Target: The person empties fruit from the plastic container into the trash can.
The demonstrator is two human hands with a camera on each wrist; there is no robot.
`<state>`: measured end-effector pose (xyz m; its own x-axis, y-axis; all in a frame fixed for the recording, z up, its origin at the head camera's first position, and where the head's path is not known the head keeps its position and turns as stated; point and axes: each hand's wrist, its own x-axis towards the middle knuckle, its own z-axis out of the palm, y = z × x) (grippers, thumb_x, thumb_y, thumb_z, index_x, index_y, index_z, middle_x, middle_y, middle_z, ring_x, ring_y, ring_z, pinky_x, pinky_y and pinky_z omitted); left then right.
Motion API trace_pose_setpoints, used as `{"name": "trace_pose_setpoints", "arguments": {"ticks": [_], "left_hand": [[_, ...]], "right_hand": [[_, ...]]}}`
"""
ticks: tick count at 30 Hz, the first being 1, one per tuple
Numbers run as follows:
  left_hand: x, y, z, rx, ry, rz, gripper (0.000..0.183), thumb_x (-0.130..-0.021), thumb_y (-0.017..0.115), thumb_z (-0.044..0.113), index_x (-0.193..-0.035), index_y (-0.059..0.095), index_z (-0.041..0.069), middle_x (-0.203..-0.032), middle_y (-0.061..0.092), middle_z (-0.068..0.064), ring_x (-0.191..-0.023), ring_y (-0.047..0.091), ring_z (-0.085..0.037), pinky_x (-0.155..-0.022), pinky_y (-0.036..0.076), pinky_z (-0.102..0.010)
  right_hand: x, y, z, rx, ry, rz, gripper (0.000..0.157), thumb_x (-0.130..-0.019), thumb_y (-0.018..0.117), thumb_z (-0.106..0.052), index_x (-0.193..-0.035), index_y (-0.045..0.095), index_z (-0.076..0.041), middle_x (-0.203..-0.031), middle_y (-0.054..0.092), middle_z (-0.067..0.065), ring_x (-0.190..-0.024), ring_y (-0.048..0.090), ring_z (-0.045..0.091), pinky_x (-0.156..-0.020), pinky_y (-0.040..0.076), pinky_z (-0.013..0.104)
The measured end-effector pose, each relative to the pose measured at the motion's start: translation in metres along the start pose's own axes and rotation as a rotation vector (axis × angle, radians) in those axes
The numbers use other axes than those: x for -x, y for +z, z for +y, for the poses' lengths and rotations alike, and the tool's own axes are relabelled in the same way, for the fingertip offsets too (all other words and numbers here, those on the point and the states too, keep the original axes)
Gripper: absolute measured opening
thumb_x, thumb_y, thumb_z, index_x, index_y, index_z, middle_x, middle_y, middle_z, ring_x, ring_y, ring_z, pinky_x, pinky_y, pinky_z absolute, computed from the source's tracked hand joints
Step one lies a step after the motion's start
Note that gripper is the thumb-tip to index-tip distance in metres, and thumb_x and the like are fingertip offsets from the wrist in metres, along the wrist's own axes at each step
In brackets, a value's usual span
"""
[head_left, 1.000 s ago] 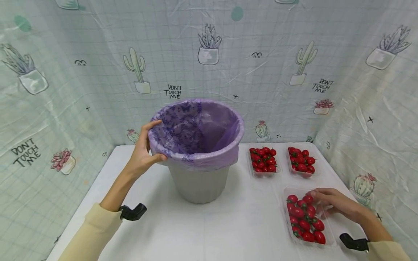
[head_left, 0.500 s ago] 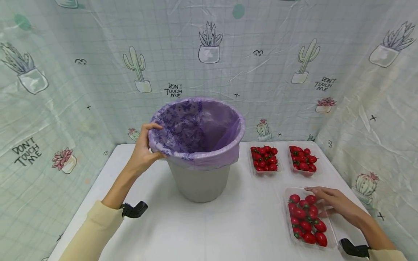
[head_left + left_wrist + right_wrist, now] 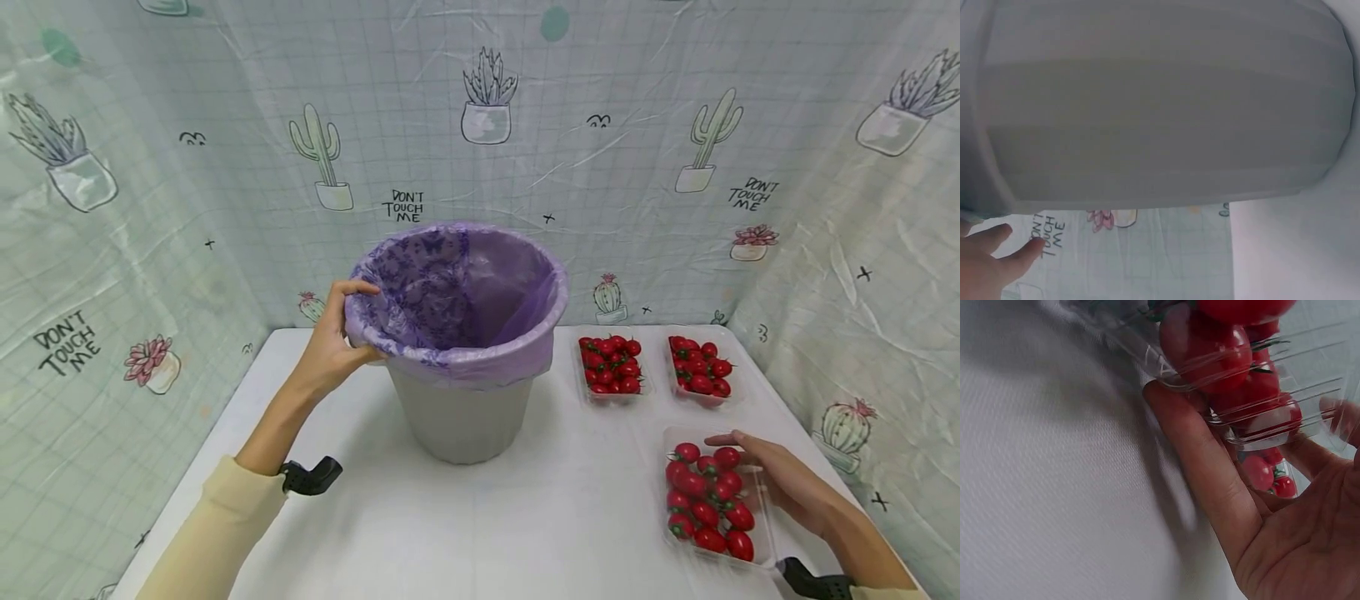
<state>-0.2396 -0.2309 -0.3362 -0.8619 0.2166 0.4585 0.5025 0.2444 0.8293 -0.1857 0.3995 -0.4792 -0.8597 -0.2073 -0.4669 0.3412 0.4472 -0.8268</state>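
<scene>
My left hand (image 3: pixel 330 346) grips the left rim of a grey trash can (image 3: pixel 465 417), fingers over the edge and thumb at the front. A purple patterned trash bag (image 3: pixel 491 364) lines the can and folds over its rim. In the left wrist view, the can's ribbed side (image 3: pixel 1166 106) fills most of the picture, the hand (image 3: pixel 988 265) at lower left. At right, my right hand (image 3: pixel 787 479) holds a clear plastic box (image 3: pixel 684 434) of cherry tomatoes (image 3: pixel 705 510) by its right side. In the right wrist view, the thumb (image 3: pixel 1204 462) reaches under the box's edge, fingers on another side.
Two more clear boxes of cherry tomatoes, one left (image 3: pixel 615 400) and one right (image 3: pixel 708 402), stand at the back right of the white table (image 3: pixel 465 533). A cactus-print sheet (image 3: pixel 420 108) walls the back and both sides.
My right hand has shifted its hold on the tomato box, and its sleeve has dropped lower. The left hand stays on the can's rim; the whole view shifts slightly.
</scene>
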Motion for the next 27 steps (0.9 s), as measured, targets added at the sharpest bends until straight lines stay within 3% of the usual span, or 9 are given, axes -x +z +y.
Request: {"name": "trace_pose_setpoints", "arguments": {"ticks": [4,11,13,19,23,27], "left_hand": [[0.000,0.000,-0.001,0.046,0.010,0.007,0.071,-0.075,0.073,-0.008,-0.135,0.037,0.002,-0.141,0.042,-0.010,-0.118,0.053,-0.018,-0.092,0.049,-0.019],[-0.002,-0.001,0.001,0.035,0.027,0.007,0.065,-0.074,0.071,-0.007,-0.126,0.033,0.000,-0.131,0.039,-0.003,-0.115,0.046,-0.020,-0.089,0.045,-0.020],[-0.002,0.000,0.001,0.058,0.030,0.002,0.062,-0.074,0.070,-0.008,-0.123,0.033,0.001,-0.128,0.039,-0.003,-0.112,0.046,-0.021,-0.087,0.046,-0.021],[0.000,0.002,0.002,0.117,0.027,0.014,0.059,-0.073,0.071,-0.007,-0.118,0.038,0.012,-0.125,0.038,-0.003,-0.109,0.045,-0.021,-0.084,0.047,-0.022],[0.000,0.003,0.003,0.128,0.029,0.032,0.060,-0.072,0.072,-0.008,-0.117,0.040,0.015,-0.126,0.039,-0.003,-0.111,0.045,-0.020,-0.084,0.047,-0.022],[0.000,0.005,0.004,0.144,0.026,0.036,0.061,-0.070,0.072,-0.009,-0.117,0.040,0.013,-0.124,0.040,-0.004,-0.108,0.048,-0.021,-0.080,0.048,-0.023]], "right_hand": [[-0.001,0.002,0.000,-0.019,-0.004,-0.004,0.066,-0.108,0.034,-0.053,-0.154,0.039,-0.006,-0.136,0.058,0.008,-0.108,0.065,0.021,-0.088,0.061,0.041],[-0.004,0.001,-0.002,-0.059,-0.004,0.028,0.066,-0.109,0.029,-0.055,-0.156,0.038,-0.011,-0.148,0.045,0.015,-0.119,0.058,0.018,-0.096,0.057,0.043],[-0.003,0.000,-0.004,-0.107,-0.008,0.008,0.062,-0.109,0.027,-0.056,-0.157,0.039,-0.018,-0.148,0.046,0.008,-0.119,0.058,0.014,-0.098,0.056,0.044],[0.001,-0.002,-0.017,-0.246,-0.068,-0.096,0.047,-0.109,0.024,-0.055,-0.150,0.044,-0.044,-0.126,0.055,-0.024,-0.114,0.062,0.001,-0.098,0.057,0.046],[0.004,-0.001,-0.032,-0.255,-0.111,-0.082,0.050,-0.109,0.022,-0.056,-0.153,0.039,-0.042,-0.123,0.057,-0.026,-0.106,0.066,0.004,-0.091,0.060,0.043],[0.008,-0.003,-0.044,-0.294,-0.183,-0.071,0.036,-0.110,0.022,-0.051,-0.140,0.041,-0.043,-0.118,0.062,-0.019,-0.104,0.070,0.010,-0.085,0.062,0.041]]}}
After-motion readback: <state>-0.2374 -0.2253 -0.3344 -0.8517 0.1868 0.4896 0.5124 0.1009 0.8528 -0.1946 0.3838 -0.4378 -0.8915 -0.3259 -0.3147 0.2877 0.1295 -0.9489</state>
